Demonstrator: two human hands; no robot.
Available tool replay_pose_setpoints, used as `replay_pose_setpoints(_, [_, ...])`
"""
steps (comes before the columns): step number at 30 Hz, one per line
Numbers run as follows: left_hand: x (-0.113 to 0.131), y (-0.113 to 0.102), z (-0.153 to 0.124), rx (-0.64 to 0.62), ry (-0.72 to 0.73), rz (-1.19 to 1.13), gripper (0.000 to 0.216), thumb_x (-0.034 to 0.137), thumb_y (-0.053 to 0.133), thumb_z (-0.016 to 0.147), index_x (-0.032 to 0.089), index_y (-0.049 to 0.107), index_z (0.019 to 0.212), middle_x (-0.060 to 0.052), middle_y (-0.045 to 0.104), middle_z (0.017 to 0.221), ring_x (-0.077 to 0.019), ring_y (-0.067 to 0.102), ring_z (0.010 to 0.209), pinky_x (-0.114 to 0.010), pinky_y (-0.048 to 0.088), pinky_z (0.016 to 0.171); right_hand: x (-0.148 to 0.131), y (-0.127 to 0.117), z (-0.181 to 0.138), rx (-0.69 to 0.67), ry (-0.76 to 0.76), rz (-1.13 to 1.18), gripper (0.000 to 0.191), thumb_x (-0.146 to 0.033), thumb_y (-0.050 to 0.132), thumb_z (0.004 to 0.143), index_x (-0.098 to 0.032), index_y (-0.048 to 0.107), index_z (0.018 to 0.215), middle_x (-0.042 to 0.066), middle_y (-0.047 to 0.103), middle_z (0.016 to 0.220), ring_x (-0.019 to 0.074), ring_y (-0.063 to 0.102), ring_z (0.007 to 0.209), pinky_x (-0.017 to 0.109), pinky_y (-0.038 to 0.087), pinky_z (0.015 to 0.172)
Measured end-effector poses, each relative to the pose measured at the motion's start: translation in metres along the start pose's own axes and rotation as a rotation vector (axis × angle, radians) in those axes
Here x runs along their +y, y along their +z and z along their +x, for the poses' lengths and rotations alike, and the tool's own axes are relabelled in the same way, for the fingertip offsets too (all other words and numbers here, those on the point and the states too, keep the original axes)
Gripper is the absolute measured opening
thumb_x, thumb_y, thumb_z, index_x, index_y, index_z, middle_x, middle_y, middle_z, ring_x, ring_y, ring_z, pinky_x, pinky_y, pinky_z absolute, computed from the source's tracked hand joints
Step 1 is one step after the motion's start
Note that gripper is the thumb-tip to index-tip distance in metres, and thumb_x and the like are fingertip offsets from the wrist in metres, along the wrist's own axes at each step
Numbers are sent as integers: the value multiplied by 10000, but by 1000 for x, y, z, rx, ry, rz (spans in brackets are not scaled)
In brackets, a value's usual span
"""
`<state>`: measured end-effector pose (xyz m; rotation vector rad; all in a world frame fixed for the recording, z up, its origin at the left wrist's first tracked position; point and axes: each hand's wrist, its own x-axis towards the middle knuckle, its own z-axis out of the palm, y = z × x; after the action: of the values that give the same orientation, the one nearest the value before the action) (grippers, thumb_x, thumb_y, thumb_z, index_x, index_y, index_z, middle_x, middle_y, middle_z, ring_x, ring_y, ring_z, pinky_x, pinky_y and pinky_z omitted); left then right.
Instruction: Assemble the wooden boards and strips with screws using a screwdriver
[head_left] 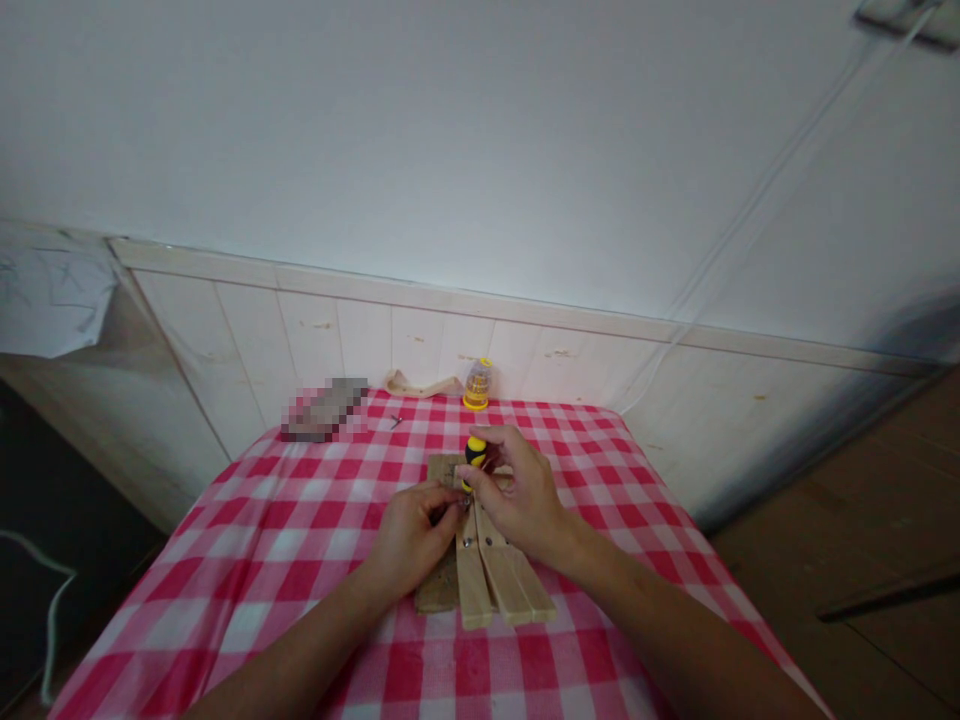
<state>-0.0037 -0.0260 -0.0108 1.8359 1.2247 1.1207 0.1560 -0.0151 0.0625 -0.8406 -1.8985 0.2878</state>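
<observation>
My right hand is closed around a screwdriver with a yellow and black handle, held upright with its tip down on a set of pale wooden slats. My left hand pinches something small and dark, perhaps a screw, right at the screwdriver's tip. The slats lie side by side on the red and white checked tablecloth, with a darker wooden piece under their left side.
A small clear jar with a yellow base stands at the table's far edge by the panelled wall. A beige strap lies beside it, and a small metal bit nearby. A blurred patch sits far left.
</observation>
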Motion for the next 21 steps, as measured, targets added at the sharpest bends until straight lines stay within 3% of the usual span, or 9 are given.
replay_pose_setpoints(11, [2,-1,0,-3,16,-36,239,251,555,904,229,792,910,-24,777,882,-185,706,824,-268,504,740,2,2,2,16,42,43,235,-207,708,821,-243,568,1005,2,653,860,162,659,721,279,542,641])
replay_pose_setpoints(21, [2,-1,0,-7,-14,-20,239,250,553,895,221,781,828,-26,765,842,-177,691,794,-258,482,710,3,2,3,30,73,41,236,-212,710,818,-249,560,997,-12,645,830,155,657,695,267,537,620])
